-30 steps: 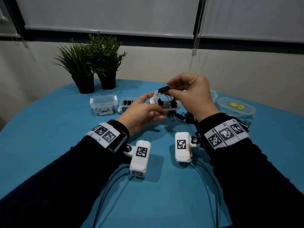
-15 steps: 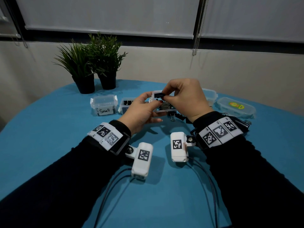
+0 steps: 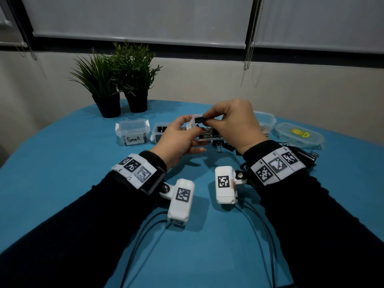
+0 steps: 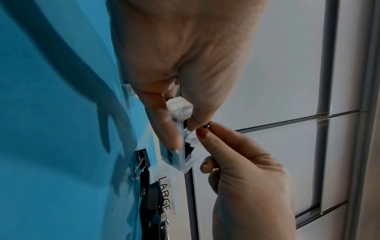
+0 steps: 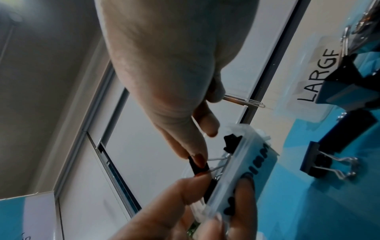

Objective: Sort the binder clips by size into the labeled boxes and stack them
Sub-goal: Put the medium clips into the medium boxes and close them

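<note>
— What do the hands hold above the blue bench (image 3: 62, 183)?

— The left hand (image 3: 178, 140) grips a small clear box (image 3: 204, 139) lifted off the bench. The right hand (image 3: 234, 123) pinches a black binder clip (image 3: 200, 119) at the box's open top, long axis across, wire handles pointing down into it.

— And the wrist views?

— The right one shows the handles (image 5: 218, 164); both show a "LARGE" label (image 4: 165, 193).

— Farther back?

— A lidded "Small" box (image 3: 133, 132), toward the far left edge.

Teal tablecloth (image 3: 62, 183), black binder clip (image 3: 199, 119), clear boxes, perhaps red-brown nails, black-and-white checkered wristbands (image 3: 137, 170)
</note>
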Available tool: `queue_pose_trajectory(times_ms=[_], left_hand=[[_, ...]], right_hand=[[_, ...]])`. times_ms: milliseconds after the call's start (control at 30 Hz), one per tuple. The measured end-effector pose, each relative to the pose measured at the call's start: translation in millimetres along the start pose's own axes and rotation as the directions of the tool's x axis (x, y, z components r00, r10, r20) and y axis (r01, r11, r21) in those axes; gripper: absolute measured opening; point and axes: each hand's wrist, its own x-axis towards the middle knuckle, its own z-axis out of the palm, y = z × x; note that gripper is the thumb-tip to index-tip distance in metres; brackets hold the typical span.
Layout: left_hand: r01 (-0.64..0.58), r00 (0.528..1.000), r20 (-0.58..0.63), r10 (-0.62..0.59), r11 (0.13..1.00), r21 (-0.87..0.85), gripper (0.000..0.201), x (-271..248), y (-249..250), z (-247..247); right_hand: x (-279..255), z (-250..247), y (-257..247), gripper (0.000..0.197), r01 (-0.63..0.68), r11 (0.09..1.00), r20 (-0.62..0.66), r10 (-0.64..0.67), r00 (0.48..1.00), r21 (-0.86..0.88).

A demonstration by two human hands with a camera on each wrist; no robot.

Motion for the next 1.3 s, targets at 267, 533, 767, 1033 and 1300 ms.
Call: queue_pose_trajectory(times_ms=[267,533,767,1033,1300], left_hand=[[-0.013,1.0,-0.002,0.014,0.999,0.038,0.036,-0.2,0.5,2.4],[-0.002,1.0,-0.027,0.001,0.999,-0.036,0.042,3.6,-0.4,-0.3],[-0.009,1.0,-0.026,0.008,0.999,-0.036,0.045,5.1,-2.0,-0.5],[-0.012,0.998,-0.07,0.008,0.998,-0.056,0.041,6.8,3.8,-4.6],[-0.008,0.993,-0.121,0.01,1.0,0.02,0.04,7.2,6.2,-5.8]], right_hand=[[-2.7,3.8,1.4,0.014,0.011,0.995,0.045,-0.015,0.999,0.095],[-7.9,4.3,-0.1,0.024,-0.107,0.95,0.116,0.075,0.99,0.294],[-8.8,5.8,2.1,0.028,-0.156,0.959,0.222,0.104,0.97,0.236],[-6.7,3.2,-5.1,0.024,-0.153,0.981,0.291,0.113,0.95,0.118],[-11.3,1.8,-9.5,0.028,-0.26,0.931,0.355,0.16,0.921,0.257]])
